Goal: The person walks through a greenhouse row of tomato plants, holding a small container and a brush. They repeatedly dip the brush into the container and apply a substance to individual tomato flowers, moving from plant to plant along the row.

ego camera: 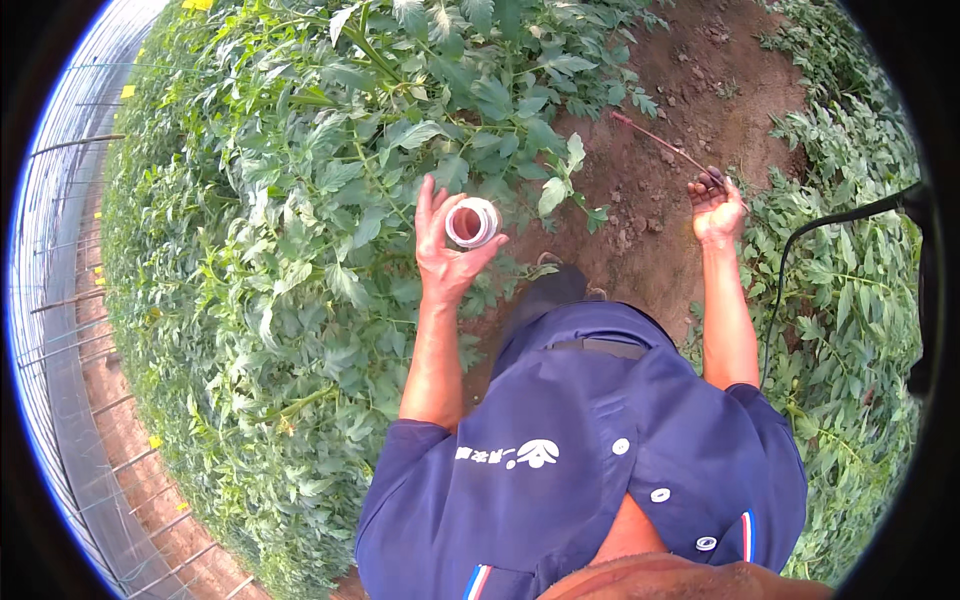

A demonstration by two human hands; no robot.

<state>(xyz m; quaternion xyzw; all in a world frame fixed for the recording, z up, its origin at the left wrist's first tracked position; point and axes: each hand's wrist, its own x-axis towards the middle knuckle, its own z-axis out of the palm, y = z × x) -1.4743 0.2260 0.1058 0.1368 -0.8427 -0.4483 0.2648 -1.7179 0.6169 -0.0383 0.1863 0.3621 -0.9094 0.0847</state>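
My left hand (pixel 448 255) grips a small white plastic bottle (pixel 491 219), its uncapped mouth turned up towards me. Reddish liquid or residue shows inside. Off to the right, over the soil path, my right hand (pixel 716 210) holds a thin stick (pixel 667 144) between thumb and fingers. The stick slants up and to the left, and its far end is stained red. Some fingertips of the right hand look dark. Tomato plants (pixel 360 172) with green leaves stand close around the bottle, and a leafy shoot (pixel 559 187) hangs between the two hands.
A bare soil path (pixel 660 202) runs between the tomato rows. More plants (pixel 847 300) grow at the right, where a black cable (pixel 795 232) crosses in front. Clear plastic sheeting (pixel 56 300), rods and yellow cards (pixel 155 442) line the far left.
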